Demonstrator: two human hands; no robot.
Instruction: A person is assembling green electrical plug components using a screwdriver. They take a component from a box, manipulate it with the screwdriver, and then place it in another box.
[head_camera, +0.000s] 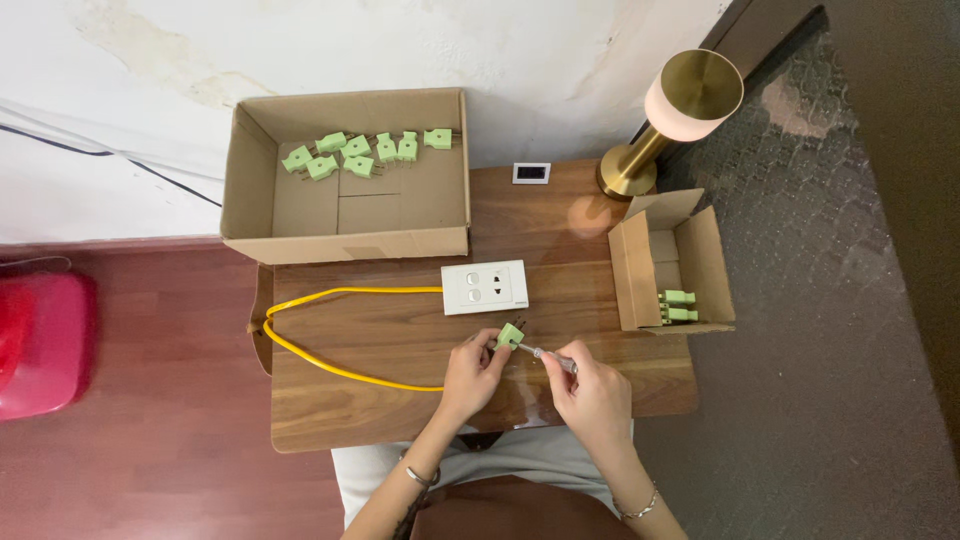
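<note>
The left hand (472, 372) held a green plug (511, 335) in a closed grip above the bench (380, 400), just below the white socket plate (485, 287). The right hand (592, 392) — closed grip — held a small screwdriver (552, 357), its tip touching the plug

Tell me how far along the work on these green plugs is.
Looks done: two light green plastic plugs lie in the small cardboard box. In hand: the left hand holds one green plug while the right hand works a small screwdriver on it. Left: about eight green plugs in the large cardboard box.
</note>
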